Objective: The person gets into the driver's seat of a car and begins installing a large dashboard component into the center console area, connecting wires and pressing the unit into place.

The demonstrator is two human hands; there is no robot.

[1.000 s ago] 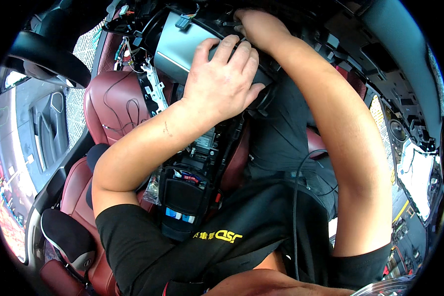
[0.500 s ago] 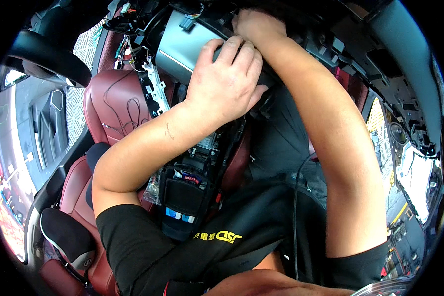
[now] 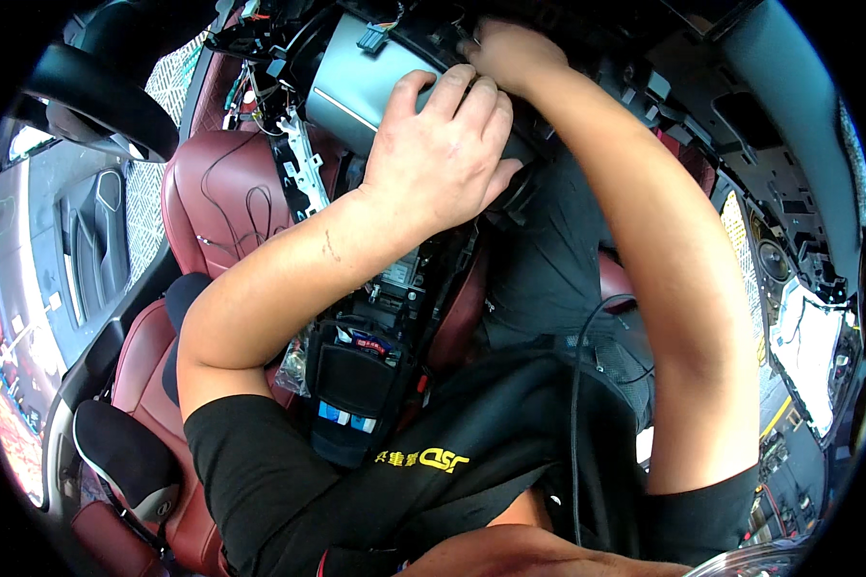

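Note:
A silver-grey box-like console panel (image 3: 356,72) with a pale strip along it leans at the top middle. Over its right edge lies my left hand (image 3: 441,144), back up, with the fingers bent round the edge and the thumb apart on the right. On the panel's far edge sits a grey-blue plug connector (image 3: 372,38). Just beyond, my right hand (image 3: 518,56) is bent in among dark parts behind the panel. Its fingers are curled in, and what they hold, if anything, is hidden.
Below my left forearm an open centre console bin (image 3: 356,380) holds small packets. A thin cable lies on the red seat (image 3: 226,192) at left, near the steering wheel (image 3: 96,106). Bare wiring and brackets flank the panel. A stripped door (image 3: 775,260) stands at right.
My right hand has come slightly nearer and to the right, showing more of its fingers. My left hand keeps its place on the panel's edge.

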